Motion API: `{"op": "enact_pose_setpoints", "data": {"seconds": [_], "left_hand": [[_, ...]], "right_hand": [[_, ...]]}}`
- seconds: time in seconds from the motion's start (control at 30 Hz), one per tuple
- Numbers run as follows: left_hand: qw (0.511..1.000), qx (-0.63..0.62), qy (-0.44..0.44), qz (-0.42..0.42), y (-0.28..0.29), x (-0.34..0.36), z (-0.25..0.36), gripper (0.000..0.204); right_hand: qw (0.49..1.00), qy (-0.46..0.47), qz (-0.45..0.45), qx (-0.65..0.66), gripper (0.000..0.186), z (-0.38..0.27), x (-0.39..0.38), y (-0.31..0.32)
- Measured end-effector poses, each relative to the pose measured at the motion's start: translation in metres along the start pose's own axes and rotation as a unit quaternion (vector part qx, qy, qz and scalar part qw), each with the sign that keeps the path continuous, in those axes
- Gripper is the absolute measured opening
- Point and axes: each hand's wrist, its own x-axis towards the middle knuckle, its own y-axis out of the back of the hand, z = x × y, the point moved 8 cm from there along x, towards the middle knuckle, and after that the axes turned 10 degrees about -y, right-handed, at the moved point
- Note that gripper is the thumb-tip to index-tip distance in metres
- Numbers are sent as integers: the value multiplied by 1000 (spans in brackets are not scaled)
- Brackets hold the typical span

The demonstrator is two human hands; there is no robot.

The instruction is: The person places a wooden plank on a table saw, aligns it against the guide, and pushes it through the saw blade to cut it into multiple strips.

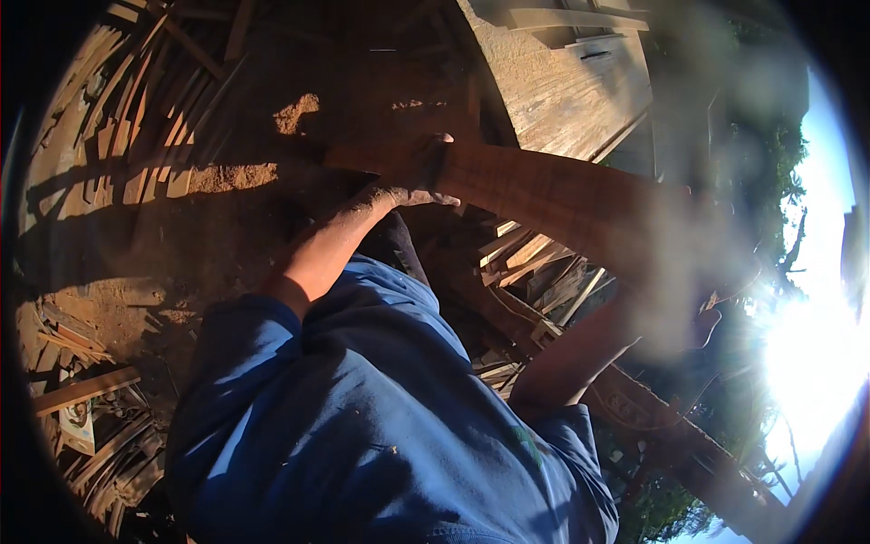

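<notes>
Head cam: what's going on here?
A person in a blue shirt is handling a long reddish-brown wooden plank outdoors. The left hand grips the plank near its left end. The right hand is under the plank's right part, blurred by sun glare, so its grip is unclear. Below lie sawdust-covered ground and piles of wood offcuts. A weathered board structure stands behind the plank.
</notes>
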Motion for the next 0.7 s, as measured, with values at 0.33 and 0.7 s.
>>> {"op": "enact_pose_setpoints", "data": {"seconds": [0.33, 0.7], "left_hand": [[985, -28, 133, -106, 4, -4, -6, 110], [921, -290, -61, -253, 105, 193, 163, 56]], "right_hand": [[998, 16, -42, 45, 117, -7, 20, 1], [987, 31, -120, 105, 121, -3, 33, -17]]}}
